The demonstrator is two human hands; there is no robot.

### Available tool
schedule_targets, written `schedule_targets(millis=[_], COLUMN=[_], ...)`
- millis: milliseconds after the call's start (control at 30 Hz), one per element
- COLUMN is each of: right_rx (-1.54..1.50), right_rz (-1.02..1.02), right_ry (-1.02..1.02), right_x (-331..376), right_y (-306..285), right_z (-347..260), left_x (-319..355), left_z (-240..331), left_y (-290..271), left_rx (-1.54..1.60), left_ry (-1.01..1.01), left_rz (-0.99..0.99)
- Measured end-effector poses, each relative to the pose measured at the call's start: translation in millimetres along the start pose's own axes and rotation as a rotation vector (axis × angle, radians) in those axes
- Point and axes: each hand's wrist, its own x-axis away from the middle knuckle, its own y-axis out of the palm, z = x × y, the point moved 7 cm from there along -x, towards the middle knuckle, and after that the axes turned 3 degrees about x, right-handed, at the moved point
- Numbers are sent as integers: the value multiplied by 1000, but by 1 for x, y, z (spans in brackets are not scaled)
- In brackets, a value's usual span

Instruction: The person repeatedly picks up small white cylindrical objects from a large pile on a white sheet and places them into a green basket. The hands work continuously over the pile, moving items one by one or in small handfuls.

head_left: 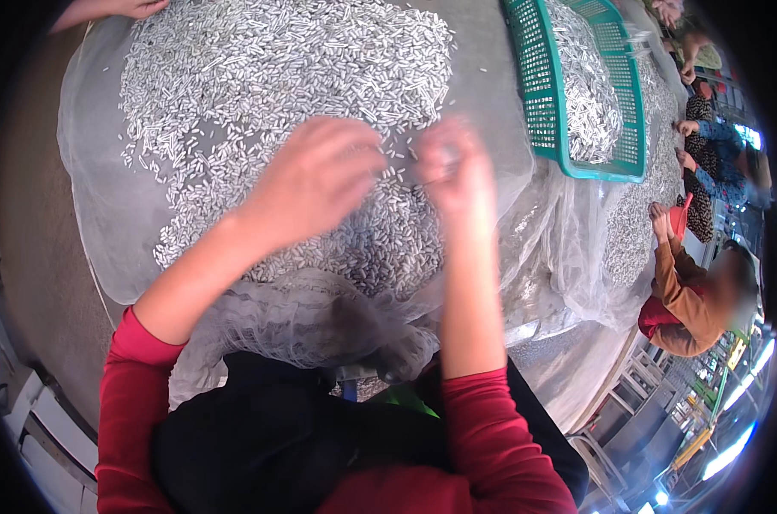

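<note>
Item: pile of small silvery pieces (pixel 277 77), short and cylinder-like, spread loosely across the upper centre of the frame; kind too small to tell. Laid thin, probably so single pieces can be seen and picked.

Support: sheer white net (pixel 106 206) draped over the tabletop (pixel 29 257), bunched at the person's lap in the lower centre, likely to keep pieces from rolling off.

Left hand (pixel 315 176): centre of frame, palm down, fingers curled loosely over the near edge of the pile; whether it holds anything cannot be told.

Right hand (pixel 457 167): just beside the left, raised slightly, fingertips pressed together as if pinching one piece; blurred, so the piece itself is unclear.

Green basket (pixel 538 94): upper right, part-filled with the same pieces, within reach of the right hand.

Also present: another person's hand (pixel 136 7) at the upper left edge; seated workers (pixel 688 300) along the right edge beside a further heap.
</note>
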Motion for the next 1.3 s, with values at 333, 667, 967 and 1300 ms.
schedule_targets(millis=[333, 667, 967, 1300], right_rx=[2048, 2061, 1880, 2190], right_rz=[688, -572, -717, -403], right_ry=[-1322, -969, -680, -706], right_x=[-30, 13, 26, -20], right_y=[6, 62, 64, 76], right_z=[-269, 118, 86, 132], left_x=[53, 100, 139, 125], left_z=[-131, -105, -88, -129], left_y=[-39, 33, -36, -36], left_rx=[10, -161, 57, -199], left_ry=[-532, -265, -253, -492], left_rz=[108, -380, -194, 9])
